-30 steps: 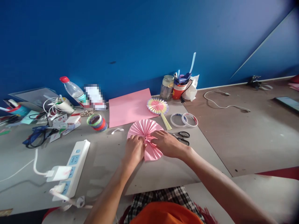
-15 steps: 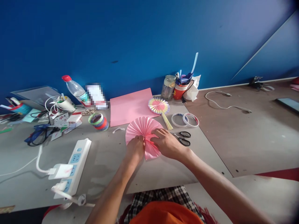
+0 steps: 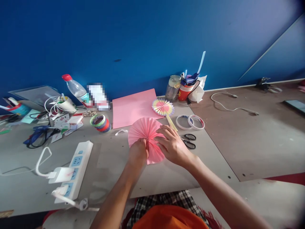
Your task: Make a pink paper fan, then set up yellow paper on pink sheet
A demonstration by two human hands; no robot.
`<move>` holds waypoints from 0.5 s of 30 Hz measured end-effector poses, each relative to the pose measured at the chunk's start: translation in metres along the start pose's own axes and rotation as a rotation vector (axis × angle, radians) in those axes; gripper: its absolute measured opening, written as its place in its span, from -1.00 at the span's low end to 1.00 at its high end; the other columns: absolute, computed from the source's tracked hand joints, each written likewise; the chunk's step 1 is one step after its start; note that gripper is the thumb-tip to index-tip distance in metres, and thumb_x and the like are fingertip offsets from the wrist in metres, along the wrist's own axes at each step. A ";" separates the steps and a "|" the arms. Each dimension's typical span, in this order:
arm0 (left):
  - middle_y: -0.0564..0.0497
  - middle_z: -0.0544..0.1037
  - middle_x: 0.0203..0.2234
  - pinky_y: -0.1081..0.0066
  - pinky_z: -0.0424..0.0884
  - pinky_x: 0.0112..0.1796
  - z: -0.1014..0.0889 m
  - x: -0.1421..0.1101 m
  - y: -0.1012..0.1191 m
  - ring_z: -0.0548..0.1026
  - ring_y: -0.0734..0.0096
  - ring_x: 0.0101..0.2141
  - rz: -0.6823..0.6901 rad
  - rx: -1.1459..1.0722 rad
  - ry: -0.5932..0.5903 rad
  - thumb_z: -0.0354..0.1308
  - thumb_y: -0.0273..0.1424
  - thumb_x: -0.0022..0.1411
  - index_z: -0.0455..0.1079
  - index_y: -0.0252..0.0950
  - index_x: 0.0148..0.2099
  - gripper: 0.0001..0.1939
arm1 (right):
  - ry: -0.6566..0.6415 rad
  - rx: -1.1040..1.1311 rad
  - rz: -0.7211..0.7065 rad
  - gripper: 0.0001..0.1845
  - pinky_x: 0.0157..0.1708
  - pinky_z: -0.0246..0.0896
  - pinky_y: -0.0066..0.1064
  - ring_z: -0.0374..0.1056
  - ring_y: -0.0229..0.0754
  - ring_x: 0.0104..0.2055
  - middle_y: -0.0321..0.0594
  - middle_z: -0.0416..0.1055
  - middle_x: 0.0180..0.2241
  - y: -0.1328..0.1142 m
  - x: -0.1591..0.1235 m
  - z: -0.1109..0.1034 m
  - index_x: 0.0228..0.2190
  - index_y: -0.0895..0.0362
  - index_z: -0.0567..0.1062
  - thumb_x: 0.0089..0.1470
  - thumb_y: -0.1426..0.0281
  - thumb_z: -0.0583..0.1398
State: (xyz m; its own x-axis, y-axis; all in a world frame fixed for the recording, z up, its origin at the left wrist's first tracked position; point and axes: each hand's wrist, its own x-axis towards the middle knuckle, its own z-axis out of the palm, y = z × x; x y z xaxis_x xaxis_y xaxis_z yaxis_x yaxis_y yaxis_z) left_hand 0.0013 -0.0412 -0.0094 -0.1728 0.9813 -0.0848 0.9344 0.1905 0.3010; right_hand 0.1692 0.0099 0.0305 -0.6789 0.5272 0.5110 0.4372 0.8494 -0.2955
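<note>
A round pink pleated paper fan is spread over the grey table in front of me. My left hand is closed on its lower left part, thumb near the centre where the folds meet. On the right side of the fan, my right hand has its fingers stretched out and apart, fingertips at the pleats. Black-handled scissors lie just right of that hand, their blades hidden by it. Behind the pink fan is a smaller yellow, pink and purple paper fan with a yellow handle.
Pink sheets lie at the back. Tape rolls, a glass jar and a red cup of tools stand to the right. Leftward are stacked coloured tapes, a bottle and a power strip.
My right hand has lifted slightly and its fingers have spread from the pleats. The fan's lower right side has opened out, closing the gap. My left hand stays at the centre.
</note>
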 end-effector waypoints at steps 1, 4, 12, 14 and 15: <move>-0.09 0.54 -0.30 0.39 0.30 -0.29 0.000 0.000 0.000 0.51 0.30 -0.28 -0.009 -0.024 0.017 -0.05 -0.45 0.28 0.35 -0.28 -0.20 -0.85 | 0.026 0.019 0.013 -0.75 0.10 0.11 -0.01 0.16 0.02 0.11 -0.05 0.37 -0.11 -0.001 -0.001 -0.001 -0.25 0.10 0.51 0.12 0.52 0.06; -0.05 0.53 -0.35 0.41 0.27 -0.33 0.002 -0.001 -0.001 0.49 0.32 -0.31 -0.005 -0.094 0.084 -0.02 -0.45 0.26 0.35 -0.27 -0.24 -0.88 | 0.156 0.059 0.121 -0.67 0.09 0.12 0.02 0.16 0.04 0.12 -0.01 0.33 -0.04 0.002 -0.007 0.002 -0.09 0.09 0.43 0.08 0.49 0.09; -0.02 0.50 -0.43 0.41 0.16 -0.40 0.007 0.000 -0.003 0.43 0.36 -0.41 0.042 -0.143 0.214 -0.03 -0.47 0.23 0.32 -0.27 -0.33 -0.88 | 0.015 0.494 0.766 -0.62 -0.26 0.27 -0.32 0.36 -0.18 -0.33 -0.21 0.45 -0.32 0.018 -0.006 0.010 -0.13 0.14 0.43 -0.06 0.43 0.11; -0.02 0.50 -0.44 0.42 0.15 -0.40 0.006 0.000 -0.001 0.43 0.37 -0.42 0.041 -0.136 0.202 -0.02 -0.47 0.23 0.32 -0.27 -0.34 -0.88 | 0.047 0.525 0.813 -0.67 -0.31 0.22 -0.39 0.32 -0.22 -0.37 -0.26 0.45 -0.38 0.019 -0.005 0.011 -0.20 0.15 0.45 -0.08 0.43 0.12; -0.02 0.49 -0.45 0.42 0.15 -0.40 0.005 0.000 0.000 0.43 0.37 -0.42 0.035 -0.135 0.191 -0.02 -0.47 0.22 0.32 -0.27 -0.34 -0.88 | 0.084 0.528 0.823 -0.68 -0.32 0.21 -0.41 0.31 -0.23 -0.38 -0.26 0.45 -0.38 0.020 -0.005 0.013 -0.21 0.15 0.45 -0.09 0.42 0.12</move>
State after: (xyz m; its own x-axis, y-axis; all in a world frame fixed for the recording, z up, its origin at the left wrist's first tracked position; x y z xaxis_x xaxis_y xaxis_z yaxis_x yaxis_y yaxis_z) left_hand 0.0024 -0.0419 -0.0139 -0.2086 0.9722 0.1059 0.8929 0.1451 0.4263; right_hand 0.1738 0.0243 0.0121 -0.2275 0.9732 0.0335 0.4216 0.1294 -0.8975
